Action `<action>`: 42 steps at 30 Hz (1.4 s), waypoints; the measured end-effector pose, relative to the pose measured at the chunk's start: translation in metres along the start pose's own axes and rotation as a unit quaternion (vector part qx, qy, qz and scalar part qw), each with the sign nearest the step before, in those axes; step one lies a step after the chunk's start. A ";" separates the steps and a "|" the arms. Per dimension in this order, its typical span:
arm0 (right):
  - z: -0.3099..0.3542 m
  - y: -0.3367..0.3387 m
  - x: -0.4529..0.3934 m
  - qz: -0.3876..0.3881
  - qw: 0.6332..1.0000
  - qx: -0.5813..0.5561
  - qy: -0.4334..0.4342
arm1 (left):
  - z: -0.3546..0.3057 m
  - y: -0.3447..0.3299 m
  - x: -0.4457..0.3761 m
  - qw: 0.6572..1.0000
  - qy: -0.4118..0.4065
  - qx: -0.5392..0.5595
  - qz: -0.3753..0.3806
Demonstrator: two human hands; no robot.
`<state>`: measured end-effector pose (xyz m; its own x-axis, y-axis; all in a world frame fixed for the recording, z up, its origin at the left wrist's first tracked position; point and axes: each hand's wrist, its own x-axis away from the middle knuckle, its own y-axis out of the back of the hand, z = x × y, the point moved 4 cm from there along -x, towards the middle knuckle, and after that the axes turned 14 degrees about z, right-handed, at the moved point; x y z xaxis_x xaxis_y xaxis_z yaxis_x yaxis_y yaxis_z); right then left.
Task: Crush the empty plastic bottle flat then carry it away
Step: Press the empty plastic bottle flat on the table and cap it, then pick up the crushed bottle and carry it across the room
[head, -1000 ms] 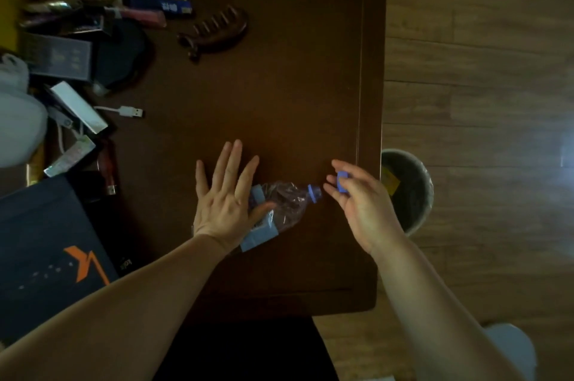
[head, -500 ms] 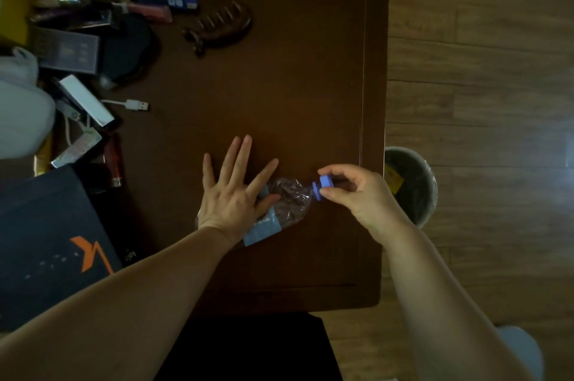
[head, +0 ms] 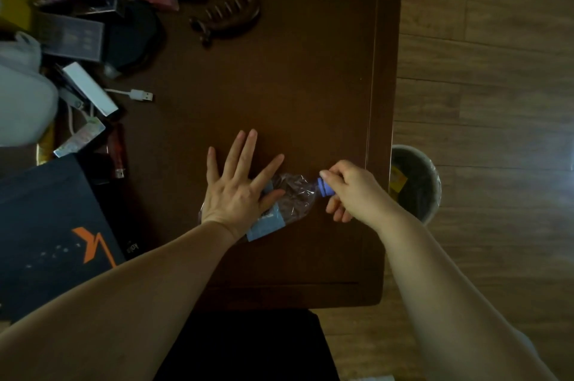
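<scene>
A clear plastic bottle (head: 293,194) with a light blue label lies flattened on its side on the dark wooden table (head: 279,85), its neck pointing right. My left hand (head: 239,188) presses down flat on its lower half, fingers spread. My right hand (head: 348,188) pinches the blue cap (head: 324,186) at the bottle's neck with thumb and fingertips. The bottle's base is hidden under my left palm.
A round waste bin (head: 416,182) stands on the wood floor just right of the table edge. Clutter fills the table's left side: a dark box with an orange mark (head: 52,234), a USB cable (head: 136,94), a brown hair claw (head: 230,15), small boxes and tubes.
My right hand, which held the blue cap apart from the bottle, has brought it onto the neck and now grips it there. My left hand stays pressed on the bottle.
</scene>
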<state>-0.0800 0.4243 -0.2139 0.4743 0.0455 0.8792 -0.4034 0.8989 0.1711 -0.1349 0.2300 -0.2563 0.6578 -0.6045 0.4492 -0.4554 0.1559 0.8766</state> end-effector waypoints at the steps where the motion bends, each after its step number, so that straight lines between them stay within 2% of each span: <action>1: 0.000 -0.002 0.000 -0.003 1.000 0.000 -0.010 | 0.000 0.000 0.000 1.000 0.001 -0.001 -0.001; 6: -0.009 -0.005 0.009 0.003 0.995 -0.099 0.012 | 0.000 0.000 0.000 1.000 -0.001 0.012 -0.007; 12: -0.010 -0.007 -0.003 -0.009 1.000 0.020 -0.010 | 0.000 0.000 0.001 1.000 -0.009 0.004 -0.014; 16: -0.006 -0.012 -0.009 -0.087 0.992 0.056 -0.069 | -0.001 -0.001 0.001 1.000 -0.007 0.010 -0.002; 18: -0.004 -0.016 -0.011 -0.127 0.982 0.055 -0.127 | -0.001 0.001 0.001 1.000 0.001 0.011 0.021; 21: -0.007 -0.022 -0.007 -0.116 0.960 -0.050 -0.248 | -0.002 0.006 0.001 0.996 0.007 -0.006 0.086; 23: -0.010 -0.032 0.007 -0.100 0.940 -0.180 -0.273 | -0.004 0.015 0.009 0.993 0.019 0.009 0.120; 25: -0.010 -0.042 0.030 -0.108 0.929 -0.238 -0.264 | -0.012 0.028 0.028 0.990 0.018 0.055 0.132; 28: -0.008 -0.054 0.079 -0.116 0.934 -0.262 -0.213 | -0.032 0.042 0.075 0.982 -0.026 0.111 0.153; 31: -0.012 -0.069 0.137 -0.104 0.941 -0.281 -0.158 | -0.050 0.055 0.127 0.955 -0.058 0.152 0.248; 33: -0.019 -0.085 0.175 -0.091 0.948 -0.268 -0.146 | -0.059 0.069 0.154 0.940 -0.093 0.154 0.290; 36: -0.031 -0.114 0.223 -0.100 0.942 -0.294 -0.126 | -0.065 0.098 0.182 0.930 -0.146 0.139 0.308; 39: -0.050 -0.141 0.259 -0.152 0.911 -0.358 -0.134 | -0.055 0.118 0.193 0.932 -0.174 0.116 0.297; 42: -0.069 -0.165 0.285 -0.178 0.851 -0.474 -0.137 | -0.025 0.126 0.188 0.937 -0.133 0.055 0.319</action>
<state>0.1758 0.3187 -0.0218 0.1807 -0.2897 0.9399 0.6029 0.7877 0.1269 -0.0533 0.1557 -0.0567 0.0645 -0.5907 0.8043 -0.7741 0.4791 0.4139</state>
